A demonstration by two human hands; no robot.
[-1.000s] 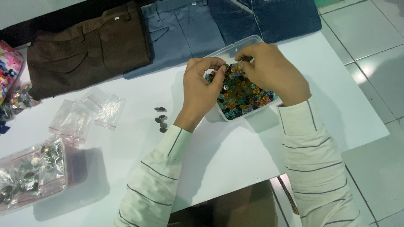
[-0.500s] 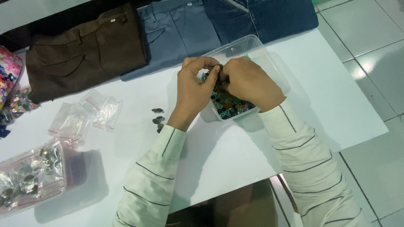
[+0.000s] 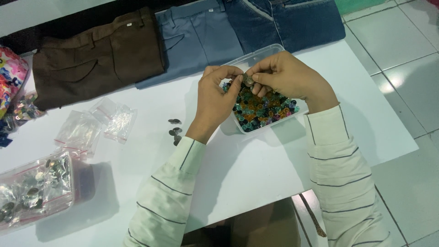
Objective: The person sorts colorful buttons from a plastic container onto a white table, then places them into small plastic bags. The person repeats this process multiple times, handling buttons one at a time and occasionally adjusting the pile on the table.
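Observation:
My left hand (image 3: 217,98) and my right hand (image 3: 286,77) meet above a clear plastic tub (image 3: 256,57) filled with several small coloured buttons (image 3: 263,110). Both hands pinch one small round metal button (image 3: 248,80) between their fingertips, just over the tub. A few loose metal buttons (image 3: 174,130) lie on the white table (image 3: 256,174) left of my left wrist.
Brown trousers (image 3: 98,59), grey-blue trousers (image 3: 196,39) and blue jeans (image 3: 283,20) lie along the table's far edge. Small clear bags (image 3: 98,126) lie at the left. A clear box of metal buttons (image 3: 32,190) stands near the left front. Tiled floor lies to the right.
Both hands have stayed together over the tub while the view shifted slightly. The fingers have lifted a little, and the metal button now shows between the fingertips.

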